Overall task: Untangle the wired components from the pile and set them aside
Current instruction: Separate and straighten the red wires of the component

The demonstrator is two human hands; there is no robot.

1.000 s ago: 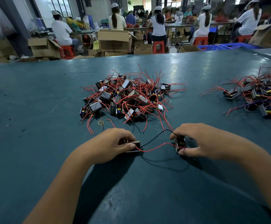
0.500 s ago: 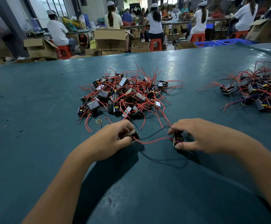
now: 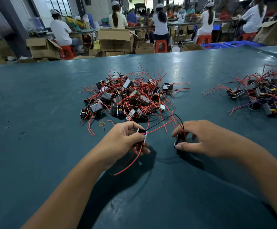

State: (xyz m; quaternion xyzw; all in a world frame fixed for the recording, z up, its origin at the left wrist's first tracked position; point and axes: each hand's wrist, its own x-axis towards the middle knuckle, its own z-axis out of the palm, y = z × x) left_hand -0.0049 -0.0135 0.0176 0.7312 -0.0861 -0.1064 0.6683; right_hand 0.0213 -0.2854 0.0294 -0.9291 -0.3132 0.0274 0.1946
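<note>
Black components (image 3: 141,138) — two, one per hand (image 3: 126,139)

2 hands in frame: left hand (image 3: 124,139) grips 1 wired component (image 3: 142,138), right hand (image 3: 205,139) grips 1 second component (image 3: 179,142). 2 heaps on the table (image 3: 35,100): centre pile (image 3: 127,96) and right-side pile (image 3: 264,95), units in each too tangled to count. Background: 5 seated workers in white caps (image 3: 60,30), 4 red stools (image 3: 160,45), 1 loose yellow ring (image 3: 101,124).
</note>
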